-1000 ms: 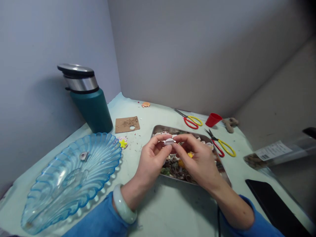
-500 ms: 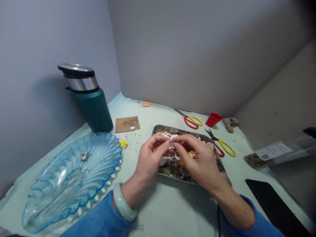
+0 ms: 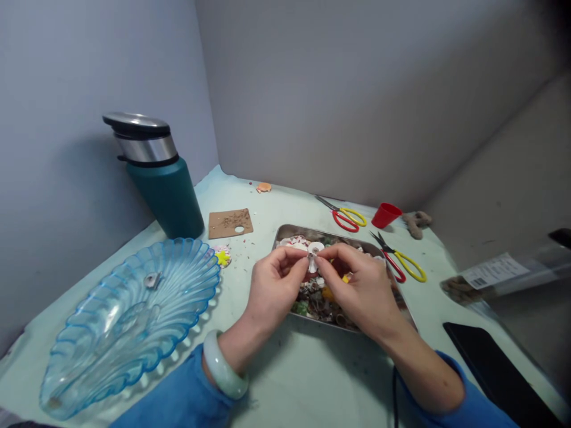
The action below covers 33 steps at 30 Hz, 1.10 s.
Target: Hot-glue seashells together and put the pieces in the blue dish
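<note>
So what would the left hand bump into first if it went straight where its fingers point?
Probably the right hand, which faces the left hand with a small white piece between their fingertips. The gap looks tiny, but depth is hard to judge.

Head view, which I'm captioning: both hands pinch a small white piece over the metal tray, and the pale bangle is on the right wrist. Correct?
Nearly: the head view shows the pale bangle on the left wrist, not the right. The left hand and right hand do pinch a small white piece over the metal tray.
</note>
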### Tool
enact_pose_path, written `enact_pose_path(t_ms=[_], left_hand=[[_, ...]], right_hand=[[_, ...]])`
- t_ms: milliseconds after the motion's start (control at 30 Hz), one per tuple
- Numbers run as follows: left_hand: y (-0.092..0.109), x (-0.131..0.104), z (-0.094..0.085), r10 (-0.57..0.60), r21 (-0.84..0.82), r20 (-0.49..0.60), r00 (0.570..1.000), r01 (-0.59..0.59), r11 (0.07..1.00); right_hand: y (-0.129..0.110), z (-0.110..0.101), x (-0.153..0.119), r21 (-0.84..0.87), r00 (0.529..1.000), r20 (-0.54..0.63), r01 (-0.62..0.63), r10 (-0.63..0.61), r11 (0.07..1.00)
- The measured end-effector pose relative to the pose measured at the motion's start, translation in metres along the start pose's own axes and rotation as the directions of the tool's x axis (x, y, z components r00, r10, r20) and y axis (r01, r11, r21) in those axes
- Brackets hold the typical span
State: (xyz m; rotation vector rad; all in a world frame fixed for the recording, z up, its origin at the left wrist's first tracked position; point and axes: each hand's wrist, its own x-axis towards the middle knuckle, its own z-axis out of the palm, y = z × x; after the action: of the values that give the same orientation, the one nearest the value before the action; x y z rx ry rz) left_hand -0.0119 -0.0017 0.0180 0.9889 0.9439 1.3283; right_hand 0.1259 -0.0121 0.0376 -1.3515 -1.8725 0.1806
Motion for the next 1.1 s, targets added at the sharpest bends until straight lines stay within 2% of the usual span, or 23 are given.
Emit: enact_pose_path(t_ms=[333, 467, 600, 733, 833, 933, 1100], left_hand=[[-0.0005, -0.0003, 0.0002, 0.0, 0.059, -0.022, 1.0, 0.002, 0.998], [0.0012, -0.0015, -0.0006, -0.019, 0.039, 0.009, 1.0, 0.018, 0.999], [0.0016, -0.0029, -0.0018, 0.034, 0.007, 0.103, 0.994, -0.035, 0.999], [-0.0017, -0.0033, -0.0024, 0.109, 0.026, 0.183, 0.977, -0.116, 0.993], [-0.0047, -0.0031, -0.0034, 0.125, 0.035, 0.204, 0.971, -0.135, 0.99], [-0.005, -0.003, -0.0048, 0.139, 0.064, 0.211, 0.968, -0.155, 0.986], [-0.0007, -0.0026, -0.0052, 0.11, 0.053, 0.161, 0.981, -0.12, 0.991]], right_hand=[[-0.0021, 0.0001, 0.0002, -0.012, 0.999, 0.031, -0.013, 0.013, 1.0], [-0.0006, -0.0003, 0.0006, 0.057, 0.992, 0.054, -0.117, 0.113, 0.992], [0.0024, -0.0024, 0.0036, 0.287, 0.941, 0.141, -0.336, 0.307, 0.897], [0.0041, -0.0044, 0.0069, 0.462, 0.878, 0.263, -0.478, 0.399, 0.747], [0.0054, -0.0037, 0.0075, 0.535, 0.86, 0.321, -0.51, 0.397, 0.673], [0.005, -0.0028, 0.0077, 0.561, 0.85, 0.354, -0.526, 0.389, 0.639], [0.0011, -0.0042, 0.0086, 0.504, 0.834, 0.397, -0.547, 0.384, 0.668]])
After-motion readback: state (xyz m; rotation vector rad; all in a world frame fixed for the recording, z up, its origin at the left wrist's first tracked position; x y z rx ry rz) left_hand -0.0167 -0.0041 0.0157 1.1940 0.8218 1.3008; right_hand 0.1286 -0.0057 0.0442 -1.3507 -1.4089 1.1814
